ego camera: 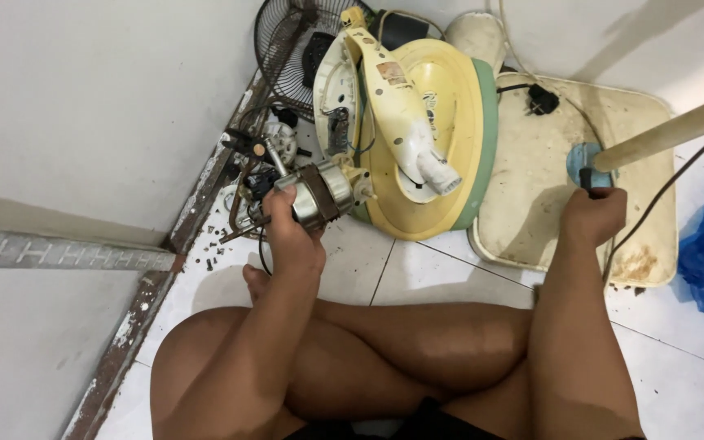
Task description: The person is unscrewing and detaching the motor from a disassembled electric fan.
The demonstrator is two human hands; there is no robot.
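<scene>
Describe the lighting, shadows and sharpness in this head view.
Head view: soft, even light; faint shadow on the tiled floor beneath the left hand gripping the fan motor; mild sheen on the knees; right hand on the cream fan base; sharp centre, edges slightly stretched.

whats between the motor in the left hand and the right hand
In the head view, the yellow-green fan housing with a cream neck piece lies between the motor and the right hand, then the edge of the cream base.
</scene>
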